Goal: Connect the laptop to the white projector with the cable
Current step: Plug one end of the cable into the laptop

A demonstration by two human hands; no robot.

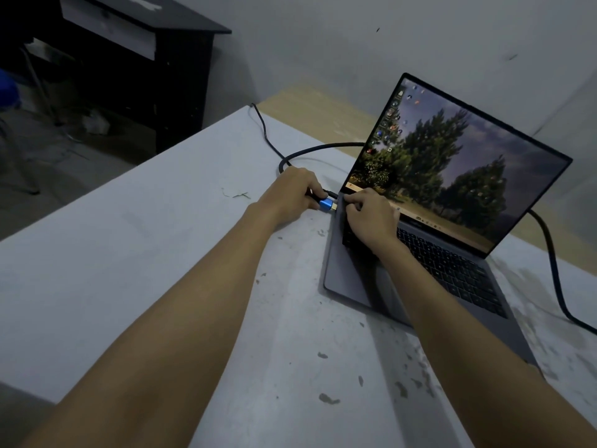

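Note:
An open grey laptop sits on the white table, its screen lit with a picture of trees. My left hand grips the blue plug of a thick black cable and holds its tip against the laptop's left edge. My right hand rests with bent fingers on the laptop's top-left corner by the hinge, pressing on it. The cable loops behind the screen and comes out on the right. The white projector is not in view.
A thinner black cord runs from the laptop's left side off the table's far edge. A dark cabinet stands at the back left on the floor. A pale wall rises behind the table.

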